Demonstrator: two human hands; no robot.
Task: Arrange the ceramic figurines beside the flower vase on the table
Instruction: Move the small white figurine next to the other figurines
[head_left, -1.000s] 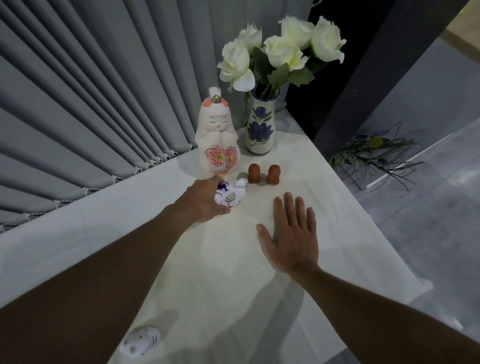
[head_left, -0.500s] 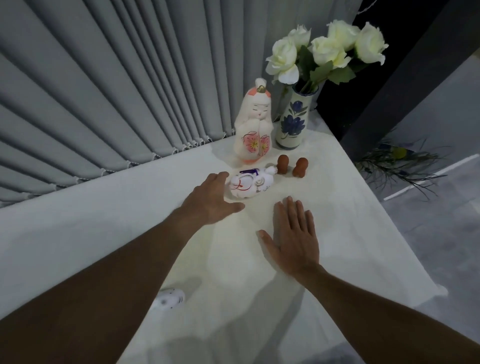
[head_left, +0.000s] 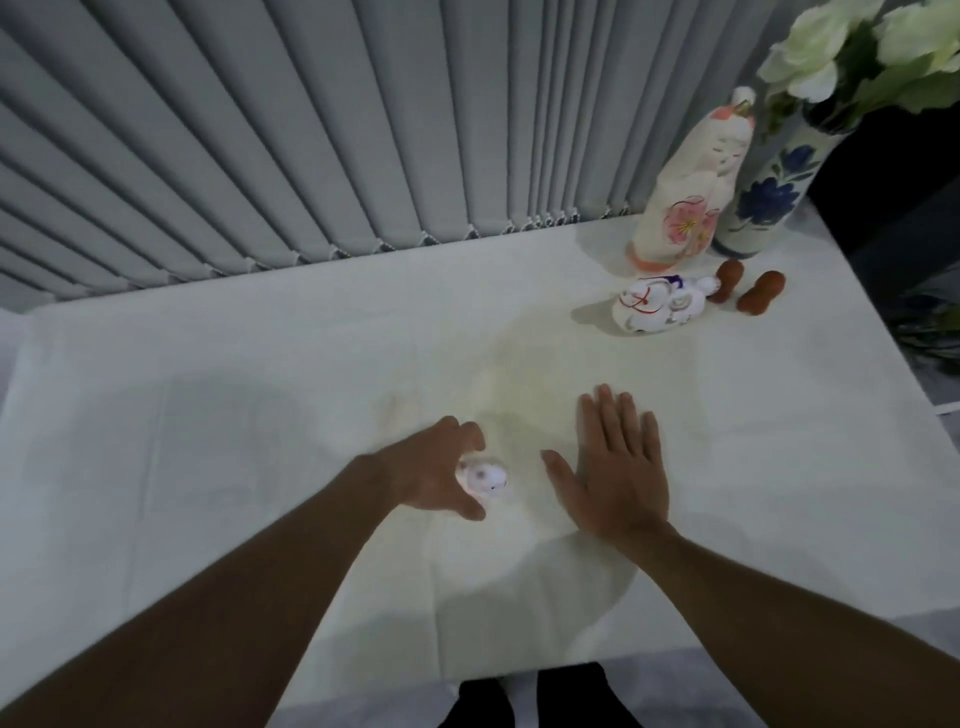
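small white figurine (head_left: 484, 475), dark spots, blurred, left hand (head_left: 436, 475) cupped around it

The tall figurine (head_left: 693, 189) is standing just left of the vase (head_left: 769, 192) at the table's (head_left: 260, 415) far right corner. Three smaller figurines are lying before them; a fourth (head_left: 483, 477) is sitting nearer, between the hands.

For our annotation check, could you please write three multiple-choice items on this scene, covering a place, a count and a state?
1. Where does the tall doll figurine stand?
A. beside the flower vase
B. at the table's near edge
C. under the right hand

2. How many small brown figurines are there?
A. one
B. two
C. four

3. What is the left hand doing?
A. lying flat
B. closing around a small white figurine
C. touching the vase

Answers: 1 A, doll and vase are neighbours; 2 B, a pair shows; 3 B, fingers curl about it.
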